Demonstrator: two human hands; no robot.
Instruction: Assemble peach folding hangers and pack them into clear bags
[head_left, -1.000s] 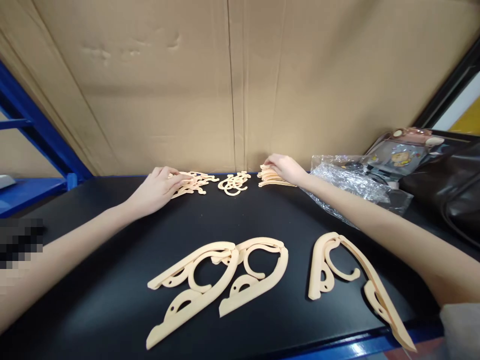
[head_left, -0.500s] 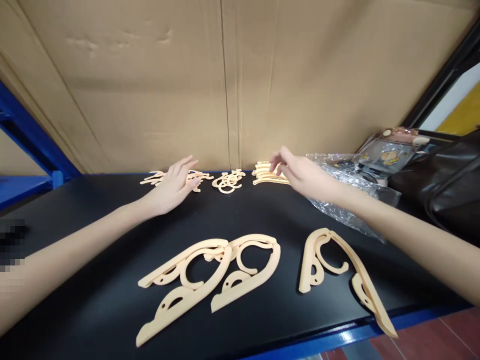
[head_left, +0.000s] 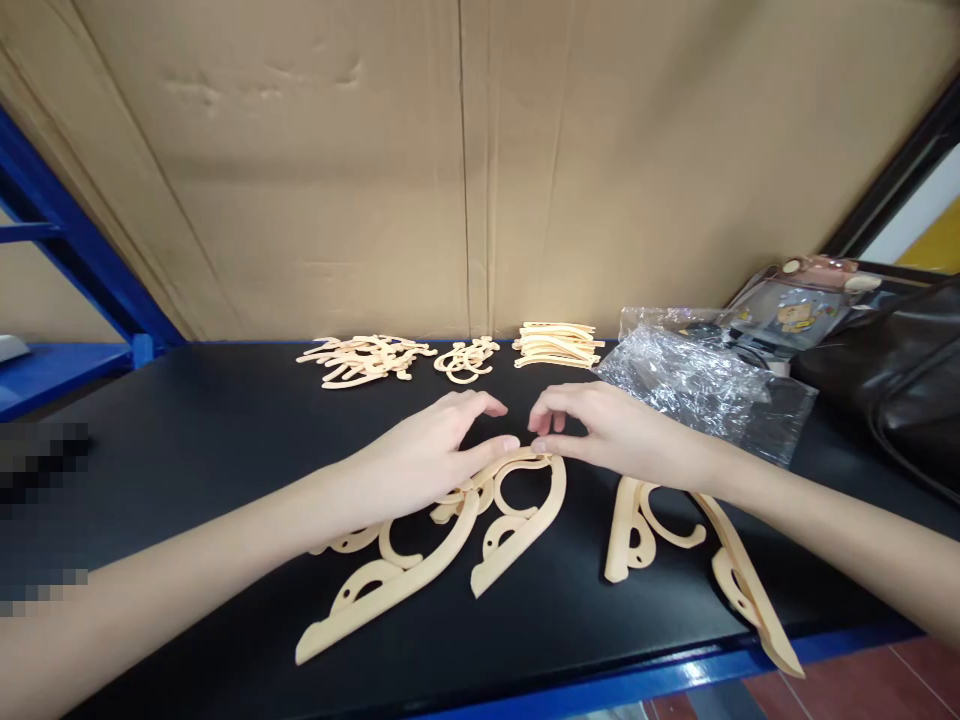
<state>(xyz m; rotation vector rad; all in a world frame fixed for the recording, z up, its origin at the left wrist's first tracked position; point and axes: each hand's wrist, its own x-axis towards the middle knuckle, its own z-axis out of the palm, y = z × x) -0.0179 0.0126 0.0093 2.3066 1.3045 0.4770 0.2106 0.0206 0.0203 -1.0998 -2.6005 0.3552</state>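
Three beige folding hangers lie on the black tabletop. My left hand (head_left: 457,440), thumb and fingers apart, hovers over the left hanger (head_left: 420,580) and the upper part of the middle hanger (head_left: 525,545). Facing it, my right hand (head_left: 574,425) is curved with its thumb tip at the top joint of the middle hanger; no firm grip shows. The right hanger (head_left: 621,530) lies below my right forearm, which hides its top. Behind the hands are a loose pile of beige arms (head_left: 367,360), a small pile of hooks (head_left: 466,358) and a neat stack of beige strips (head_left: 559,345).
Crumpled clear plastic (head_left: 690,380) lies at the right, beside a clear pouch (head_left: 787,310) and a dark leather bag (head_left: 892,370). A cardboard wall (head_left: 322,170) stands behind. Blue metal framing (head_left: 97,250) is at the left, and a blue edge (head_left: 660,672) runs along the front.
Both hands have moved from the back piles toward me and closer together, over the hangers. The middle hanger has shifted and turned slightly. The view has shifted a little.
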